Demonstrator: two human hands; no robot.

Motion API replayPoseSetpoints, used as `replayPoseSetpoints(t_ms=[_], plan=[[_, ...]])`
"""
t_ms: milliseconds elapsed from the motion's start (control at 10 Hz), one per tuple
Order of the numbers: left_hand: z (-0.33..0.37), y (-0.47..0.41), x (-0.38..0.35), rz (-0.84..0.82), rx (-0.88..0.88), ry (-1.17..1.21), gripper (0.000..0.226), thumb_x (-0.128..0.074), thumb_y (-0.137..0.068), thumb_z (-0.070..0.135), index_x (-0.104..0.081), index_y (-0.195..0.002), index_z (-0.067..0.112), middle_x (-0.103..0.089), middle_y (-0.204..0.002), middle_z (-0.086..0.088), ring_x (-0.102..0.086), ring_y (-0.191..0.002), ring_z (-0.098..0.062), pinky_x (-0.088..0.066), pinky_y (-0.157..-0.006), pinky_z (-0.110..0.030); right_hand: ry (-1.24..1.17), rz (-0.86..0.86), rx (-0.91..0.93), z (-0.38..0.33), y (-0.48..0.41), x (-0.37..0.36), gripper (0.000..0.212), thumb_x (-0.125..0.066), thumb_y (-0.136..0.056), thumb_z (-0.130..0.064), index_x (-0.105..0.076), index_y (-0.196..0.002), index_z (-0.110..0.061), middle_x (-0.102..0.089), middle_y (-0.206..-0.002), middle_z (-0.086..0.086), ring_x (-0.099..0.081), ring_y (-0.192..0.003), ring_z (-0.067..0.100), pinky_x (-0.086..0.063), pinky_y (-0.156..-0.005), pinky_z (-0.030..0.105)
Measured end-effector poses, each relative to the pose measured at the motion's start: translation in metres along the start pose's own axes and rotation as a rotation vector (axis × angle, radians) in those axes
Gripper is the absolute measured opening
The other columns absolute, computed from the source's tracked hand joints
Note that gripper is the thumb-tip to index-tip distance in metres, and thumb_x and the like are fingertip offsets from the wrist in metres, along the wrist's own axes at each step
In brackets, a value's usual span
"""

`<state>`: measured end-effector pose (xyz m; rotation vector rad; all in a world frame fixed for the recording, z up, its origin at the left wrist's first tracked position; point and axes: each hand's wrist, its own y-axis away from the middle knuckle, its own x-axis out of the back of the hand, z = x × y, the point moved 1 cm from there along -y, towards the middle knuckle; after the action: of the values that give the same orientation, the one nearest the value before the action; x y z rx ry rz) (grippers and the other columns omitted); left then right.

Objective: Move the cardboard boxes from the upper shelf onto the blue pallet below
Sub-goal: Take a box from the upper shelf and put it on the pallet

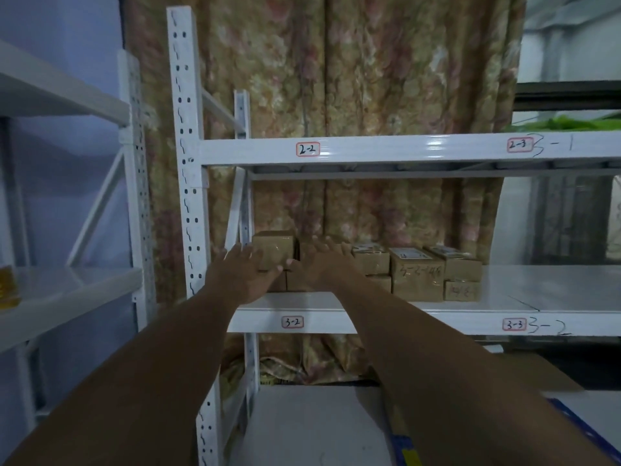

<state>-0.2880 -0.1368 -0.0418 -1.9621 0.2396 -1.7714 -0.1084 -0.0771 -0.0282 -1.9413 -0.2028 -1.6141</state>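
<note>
Cardboard boxes [416, 277] sit in a stacked row on the shelf [537, 297], none on the visible corner of the blue pallet [584, 428]; left hand [240, 274] and right hand [322, 264] flank the top-left box [274, 250], fingers straight, apart, gripping nothing; transfer judged barely begun.
</note>
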Motion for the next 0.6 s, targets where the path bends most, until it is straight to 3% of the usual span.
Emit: replayPoseSetpoints(t_ms=[100,200,300,400,500,600], plan=[[-0.009,-0.013,-0.007,0.003,-0.012,-0.001,0.081,-0.013,-0.091,0.073,-0.025,-0.154,0.024,-0.021,-0.162,-0.008,-0.015,-0.149,-0.032,-0.011,-0.120,-0.056,0.024,0.031,-0.019,-0.006,-0.024,-0.008,0.075,-0.018,-0.098,-0.068,-0.013,-0.160,-0.027,0.001,-0.169,-0.003,0.005,-0.155,0.023,0.004,-0.123,0.050],[-0.023,-0.036,-0.022,0.049,-0.049,-0.022,0.102,0.024,-0.071,0.080,-0.015,-0.155,0.037,-0.021,-0.161,-0.009,-0.019,-0.146,-0.035,-0.021,-0.115,-0.058,0.013,0.056,-0.039,-0.008,-0.045,-0.012,0.076,-0.017,-0.097,-0.069,-0.011,-0.160,-0.028,-0.001,-0.169,-0.002,0.005,-0.155,0.023,0.004,-0.123,0.051],[-0.023,-0.044,-0.021,0.079,0.022,0.029,0.086,0.002,-0.086,0.074,-0.016,-0.155,0.025,-0.019,-0.162,-0.006,-0.019,-0.148,-0.029,-0.017,-0.119,-0.053,-0.019,0.043,-0.084,-0.012,-0.065,-0.017,0.075,-0.018,-0.098,-0.068,-0.011,-0.160,-0.027,-0.004,-0.169,-0.001,0.003,-0.155,0.024,0.005,-0.123,0.051],[-0.019,-0.057,-0.023,0.075,0.056,0.110,0.086,-0.003,-0.088,0.075,-0.014,-0.156,0.023,-0.014,-0.164,-0.003,-0.016,-0.149,-0.026,-0.011,-0.118,-0.052,-0.055,0.051,-0.084,-0.016,-0.079,-0.022,0.073,-0.018,-0.099,-0.066,-0.011,-0.161,-0.026,-0.003,-0.169,0.001,0.003,-0.155,0.025,0.006,-0.123,0.050],[-0.024,-0.078,-0.039,0.053,0.054,0.233,0.106,0.017,-0.069,0.084,-0.018,-0.154,0.032,-0.018,-0.163,-0.005,-0.024,-0.146,-0.034,-0.022,-0.116,-0.054,-0.086,0.047,-0.087,-0.021,-0.088,-0.029,0.077,-0.016,-0.098,-0.068,-0.014,-0.160,-0.023,-0.005,-0.169,0.003,0.003,-0.155,0.026,0.005,-0.123,0.050],[-0.023,-0.088,-0.048,0.025,0.169,0.457,0.098,0.006,-0.076,0.085,-0.020,-0.154,0.031,-0.022,-0.162,-0.006,-0.024,-0.147,-0.034,-0.024,-0.117,-0.052,-0.164,0.130,-0.102,-0.023,-0.103,-0.038,0.076,-0.022,-0.097,-0.067,-0.025,-0.158,-0.022,-0.021,-0.166,0.004,-0.011,-0.154,0.025,0.001,-0.124,0.049]])
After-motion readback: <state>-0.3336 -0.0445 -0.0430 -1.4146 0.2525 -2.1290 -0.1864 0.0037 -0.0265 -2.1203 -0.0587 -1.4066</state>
